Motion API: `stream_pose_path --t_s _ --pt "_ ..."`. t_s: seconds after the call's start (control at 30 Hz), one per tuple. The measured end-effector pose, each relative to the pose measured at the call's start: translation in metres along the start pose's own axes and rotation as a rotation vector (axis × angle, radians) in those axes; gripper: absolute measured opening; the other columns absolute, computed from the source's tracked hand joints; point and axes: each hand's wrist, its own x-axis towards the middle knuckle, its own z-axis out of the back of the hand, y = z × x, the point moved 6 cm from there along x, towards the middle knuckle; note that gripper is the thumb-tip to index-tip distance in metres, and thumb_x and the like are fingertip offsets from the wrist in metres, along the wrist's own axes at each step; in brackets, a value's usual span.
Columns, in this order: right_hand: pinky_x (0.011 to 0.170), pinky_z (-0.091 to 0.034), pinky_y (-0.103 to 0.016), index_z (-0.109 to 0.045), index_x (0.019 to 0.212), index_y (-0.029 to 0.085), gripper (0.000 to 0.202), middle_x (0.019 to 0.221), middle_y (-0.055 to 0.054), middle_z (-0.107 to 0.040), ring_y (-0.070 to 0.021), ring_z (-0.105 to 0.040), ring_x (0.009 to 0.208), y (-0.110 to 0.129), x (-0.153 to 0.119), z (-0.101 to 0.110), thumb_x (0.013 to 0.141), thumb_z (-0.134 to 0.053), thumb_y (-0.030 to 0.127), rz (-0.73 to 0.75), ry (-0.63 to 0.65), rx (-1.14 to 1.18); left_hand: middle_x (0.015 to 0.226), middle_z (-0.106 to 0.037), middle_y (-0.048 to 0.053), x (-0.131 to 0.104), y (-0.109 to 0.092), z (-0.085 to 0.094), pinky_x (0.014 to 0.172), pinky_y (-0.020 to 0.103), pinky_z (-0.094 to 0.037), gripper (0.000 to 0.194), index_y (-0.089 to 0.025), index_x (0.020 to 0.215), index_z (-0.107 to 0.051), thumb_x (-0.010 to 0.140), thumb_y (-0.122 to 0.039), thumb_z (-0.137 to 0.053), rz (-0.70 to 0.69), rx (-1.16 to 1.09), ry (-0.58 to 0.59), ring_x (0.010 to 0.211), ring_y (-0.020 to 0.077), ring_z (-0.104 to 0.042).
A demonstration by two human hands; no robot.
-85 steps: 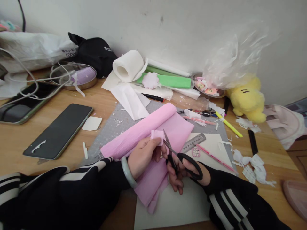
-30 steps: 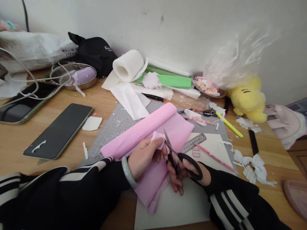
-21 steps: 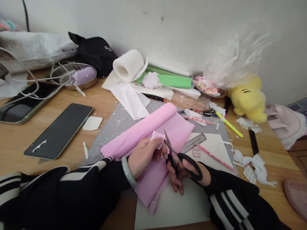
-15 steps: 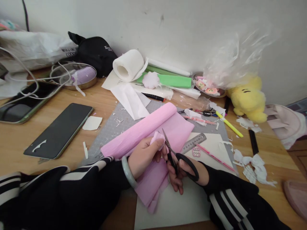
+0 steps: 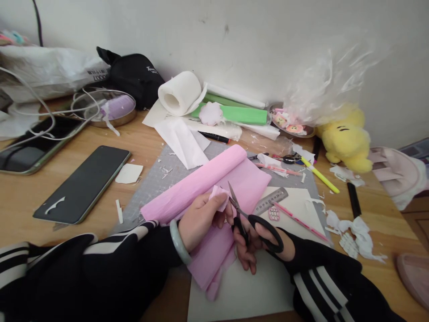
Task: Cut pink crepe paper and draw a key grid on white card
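Note:
My left hand [image 5: 203, 214] pinches a small folded piece of pink crepe paper [image 5: 219, 197] between thumb and fingers. In my right hand [image 5: 251, 246] is a pair of black-handled scissors [image 5: 264, 230], the thumb through one loop. Its blades are parted beside the pinched paper; whether they touch it I cannot tell. Behind my hands a roll of pink crepe paper [image 5: 197, 181] lies slantwise, partly unrolled. A loose pink sheet [image 5: 214, 255] spreads under my left hand, over a white sheet [image 5: 248, 290].
A steel ruler [image 5: 271, 200] and a pink pen [image 5: 298, 220] lie right of the scissors. Left are a dark phone [image 5: 83, 183] and paper scraps. Behind stand a tissue roll [image 5: 181, 92], green paper [image 5: 241, 114] and a metal dish [image 5: 122, 118]. A yellow plush toy [image 5: 348, 138] sits at right.
The scissors' handles have spread wider and their blades have parted more, with my right thumb moving slightly right. My left hand keeps its pinch on the paper, nearly still.

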Motion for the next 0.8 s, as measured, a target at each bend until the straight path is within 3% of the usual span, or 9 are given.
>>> stream_pose_path --t_s 0.8 --pt "0.035 -0.044 -0.018 -0.039 0.065 0.015 0.055 0.044 0.005 -0.045 -0.0081 -0.051 0.040 0.0007 0.0013 0.0027 0.062 -0.051 0.069 0.024 -0.031 -0.026 0.049 -0.052 -0.001 -0.0003 0.0025 -0.0012 0.048 0.024 -0.032 0.036 -0.017 0.053 -0.048 0.081 -0.037 -0.040 -0.009 0.010 0.046 0.045 0.0107 -0.041"
